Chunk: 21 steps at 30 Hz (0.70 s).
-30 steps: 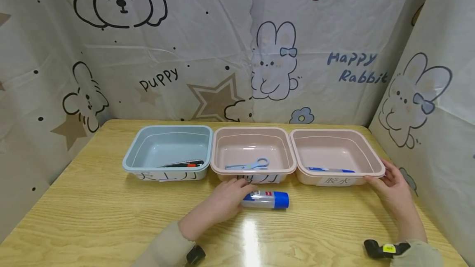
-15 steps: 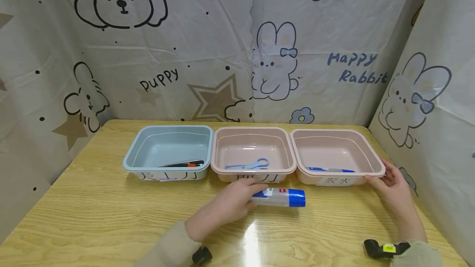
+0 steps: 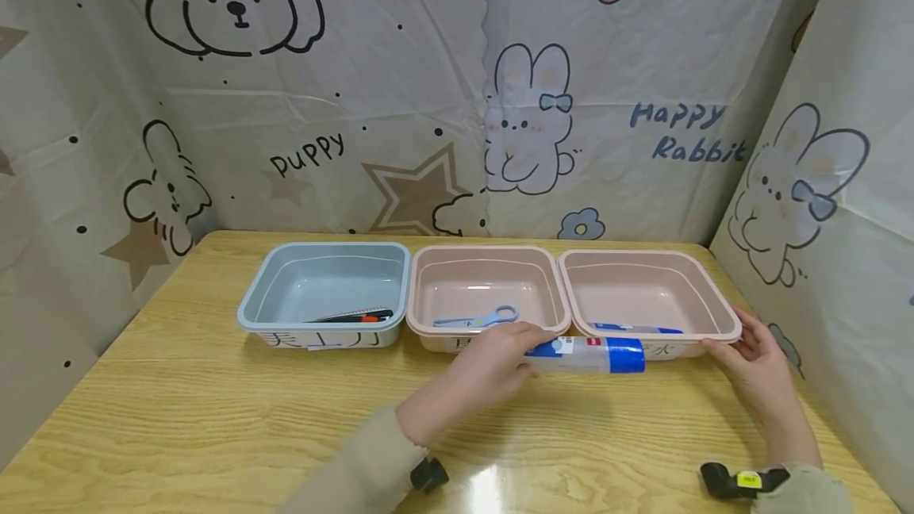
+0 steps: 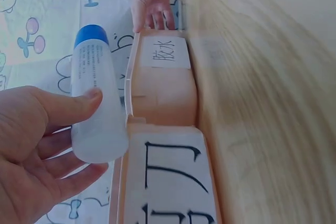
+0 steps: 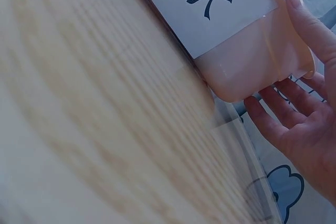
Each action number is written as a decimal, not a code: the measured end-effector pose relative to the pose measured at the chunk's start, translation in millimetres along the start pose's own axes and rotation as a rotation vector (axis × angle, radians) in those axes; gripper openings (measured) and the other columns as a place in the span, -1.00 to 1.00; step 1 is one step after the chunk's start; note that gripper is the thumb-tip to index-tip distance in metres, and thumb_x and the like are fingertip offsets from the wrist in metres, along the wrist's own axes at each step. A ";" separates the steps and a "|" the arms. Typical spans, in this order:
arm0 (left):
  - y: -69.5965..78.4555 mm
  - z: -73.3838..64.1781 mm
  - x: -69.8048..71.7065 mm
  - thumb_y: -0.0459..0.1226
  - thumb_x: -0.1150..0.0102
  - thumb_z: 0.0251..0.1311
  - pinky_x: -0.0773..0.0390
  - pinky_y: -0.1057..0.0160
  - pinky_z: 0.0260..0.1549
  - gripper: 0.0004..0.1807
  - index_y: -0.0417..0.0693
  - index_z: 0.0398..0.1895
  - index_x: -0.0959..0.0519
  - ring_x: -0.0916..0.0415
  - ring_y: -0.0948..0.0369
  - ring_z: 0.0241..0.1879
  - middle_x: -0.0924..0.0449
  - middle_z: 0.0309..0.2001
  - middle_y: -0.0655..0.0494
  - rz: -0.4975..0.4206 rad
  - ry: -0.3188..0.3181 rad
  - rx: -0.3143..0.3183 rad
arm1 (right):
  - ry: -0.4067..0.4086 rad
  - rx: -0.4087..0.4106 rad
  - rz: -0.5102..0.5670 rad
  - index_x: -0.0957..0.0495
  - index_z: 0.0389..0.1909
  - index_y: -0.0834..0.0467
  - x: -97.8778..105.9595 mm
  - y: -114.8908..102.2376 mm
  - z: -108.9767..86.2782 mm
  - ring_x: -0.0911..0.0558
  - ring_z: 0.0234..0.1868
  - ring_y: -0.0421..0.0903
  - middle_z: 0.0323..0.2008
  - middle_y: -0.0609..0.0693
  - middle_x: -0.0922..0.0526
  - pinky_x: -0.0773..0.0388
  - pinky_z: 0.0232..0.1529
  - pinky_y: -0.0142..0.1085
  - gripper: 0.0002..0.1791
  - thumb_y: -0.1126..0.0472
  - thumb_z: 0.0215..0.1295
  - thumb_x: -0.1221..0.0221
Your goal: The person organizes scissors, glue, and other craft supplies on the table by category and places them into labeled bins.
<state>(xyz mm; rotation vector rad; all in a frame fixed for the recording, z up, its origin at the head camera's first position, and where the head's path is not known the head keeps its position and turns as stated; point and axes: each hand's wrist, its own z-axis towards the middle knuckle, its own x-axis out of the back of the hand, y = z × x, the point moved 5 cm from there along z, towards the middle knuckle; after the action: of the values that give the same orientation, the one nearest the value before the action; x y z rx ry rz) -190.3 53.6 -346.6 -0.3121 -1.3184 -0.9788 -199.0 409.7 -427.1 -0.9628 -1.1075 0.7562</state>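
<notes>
My left hand (image 3: 500, 363) grips a clear glue bottle (image 3: 581, 355) with a blue cap, thumb and fingers round its body. The bottle is held off the table, its cap pointing right, in front of the right pink bin (image 3: 653, 256). In the left wrist view the thumb presses on the glue bottle (image 4: 97, 108) below its printed text. My right hand (image 3: 760, 371) holds the right front corner of that bin. The right wrist view shows its thumb at the rim and its fingers against the side. Inside lies a blue-marked item (image 3: 607, 327), partly hidden by the front wall.
A middle pink bin (image 3: 493, 252) with light-blue scissors (image 3: 500, 314) stands against the right one. To its left, a blue bin (image 3: 332, 251) holds dark and orange utility knives (image 3: 364, 316). All three bear paper labels in front. Printed cloth (image 3: 428, 62) hangs behind the table (image 3: 214, 419).
My left hand has lifted the glue bottle from the table and carried it right and toward the bins, from before the middle one to before the right one. My right hand has stayed put.
</notes>
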 end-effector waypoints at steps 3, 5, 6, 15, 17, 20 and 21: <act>3.7 9.4 0.3 -0.25 -0.25 0.07 -0.42 0.39 0.01 -0.47 0.00 0.17 -0.43 -0.46 0.27 0.04 -0.52 0.07 0.14 0.007 0.018 0.001 | 0.003 -0.022 -0.037 0.04 0.40 -0.04 -1.4 -0.6 -1.0 -0.32 -0.08 -0.51 0.28 -0.09 -0.22 -0.34 -0.21 -0.76 -0.18 0.16 0.19 -0.18; 5.4 16.5 0.5 -0.25 -0.24 0.08 -0.43 0.39 0.01 -0.50 0.01 0.16 -0.44 -0.46 0.28 0.04 -0.52 0.07 0.15 0.021 0.029 0.007 | 0.005 -0.039 -0.077 0.07 0.41 -0.07 -1.9 -1.1 -1.3 -0.30 -0.05 -0.49 0.34 -0.01 -0.15 -0.35 -0.21 -0.75 -0.18 0.11 0.20 -0.16; 6.4 20.2 0.6 -0.24 -0.23 0.09 -0.43 0.39 0.01 -0.51 0.02 0.15 -0.45 -0.46 0.28 0.04 -0.52 0.06 0.16 0.031 0.035 0.006 | 0.007 -0.048 -0.096 0.08 0.41 -0.08 -2.1 -1.0 -1.3 -0.30 -0.03 -0.48 0.35 0.02 -0.13 -0.35 -0.20 -0.75 -0.18 0.09 0.21 -0.15; 12.4 51.8 -3.7 -0.26 -0.22 0.10 -0.39 0.44 0.03 -0.52 0.02 0.15 -0.44 -0.46 0.30 0.04 -0.52 0.06 0.17 0.011 0.050 0.019 | -0.007 -0.038 -0.058 0.08 0.41 -0.08 -2.3 2.5 -0.6 -0.31 -0.04 -0.50 0.32 -0.03 -0.18 -0.36 -0.21 -0.75 -0.18 0.11 0.20 -0.16; 12.1 59.6 -6.9 -0.26 -0.21 0.11 -0.40 0.46 0.01 -0.51 0.04 0.15 -0.43 -0.45 0.32 0.04 -0.51 0.06 0.19 -0.009 0.050 0.030 | -0.006 -0.031 -0.060 0.07 0.41 -0.08 -1.7 2.1 -0.6 -0.31 -0.06 -0.51 0.29 -0.06 -0.20 -0.36 -0.22 -0.76 -0.18 0.12 0.21 -0.16; 11.7 70.8 -11.7 -0.25 -0.22 0.10 -0.40 0.49 -0.01 -0.51 0.04 0.16 -0.43 -0.45 0.33 0.04 -0.50 0.07 0.20 -0.039 0.055 0.042 | -0.002 -0.025 -0.069 0.05 0.40 -0.07 -1.3 0.8 -0.6 -0.32 -0.07 -0.52 0.26 -0.08 -0.24 -0.36 -0.23 -0.75 -0.19 0.12 0.20 -0.16; 11.8 74.2 -13.2 -0.23 -0.22 0.10 -0.39 0.50 -0.01 -0.50 0.04 0.16 -0.43 -0.45 0.34 0.04 -0.50 0.08 0.20 -0.044 0.055 0.046 | -0.001 -0.028 -0.098 0.05 0.40 -0.07 -1.4 -0.1 -0.8 -0.31 -0.07 -0.53 0.28 -0.06 -0.22 -0.36 -0.23 -0.75 -0.20 0.11 0.21 -0.15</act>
<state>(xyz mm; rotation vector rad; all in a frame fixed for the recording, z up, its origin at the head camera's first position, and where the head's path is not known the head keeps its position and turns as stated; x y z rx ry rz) -230.0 117.6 -334.3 -0.2198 -1.3002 -0.9863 -198.7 408.2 -427.7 -0.9246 -1.1605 0.6634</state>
